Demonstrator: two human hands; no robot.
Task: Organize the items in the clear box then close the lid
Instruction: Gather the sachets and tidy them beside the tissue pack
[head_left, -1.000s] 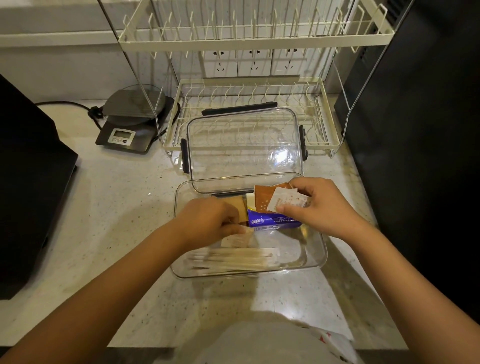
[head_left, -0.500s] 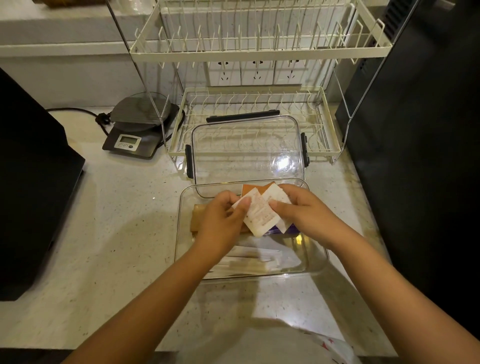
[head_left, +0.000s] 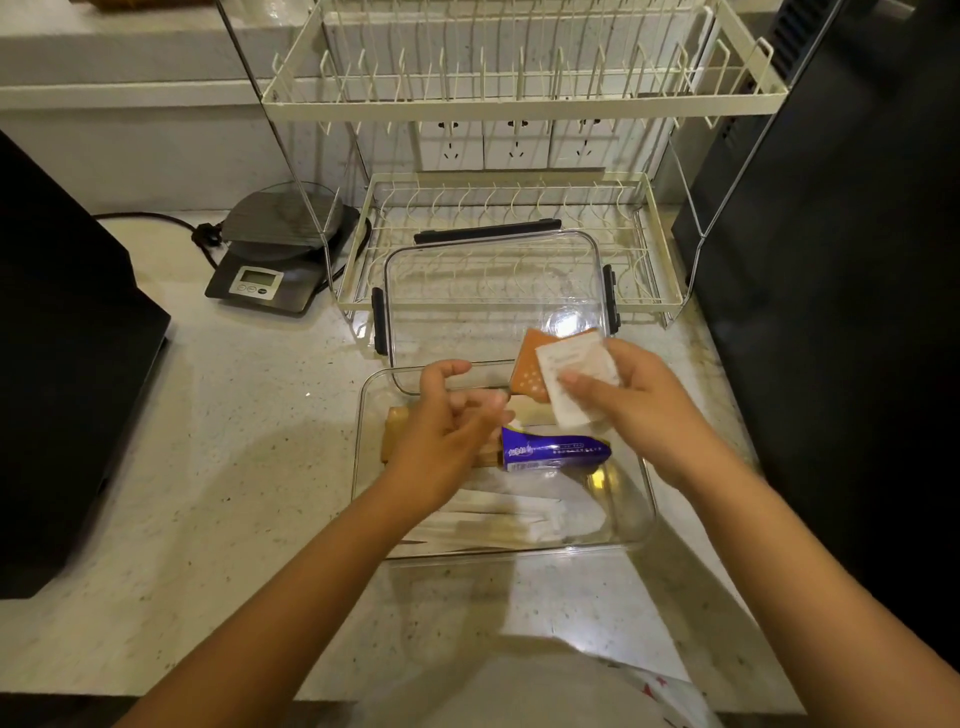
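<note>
While both forearms reach in from the near edge of the table, the clear box sits open just ahead of them. White wrapped sticks lie along its near side. Farther in lies a blue packet with white writing too small to read, and a tan packet at the left wall. The left hand hovers over the box with fingers loosely curled, gripping nothing. The right hand pinches a white sachet and an orange sachet with pale dots between thumb and fingers, above the box's far right corner; the sachet print is blurred. Half a second ago both hands held the white sachet together over the box's middle; now the left has let go and the right has lifted it rightward. Behind the box the lid leans against the rack, with a scale to the left.
</note>
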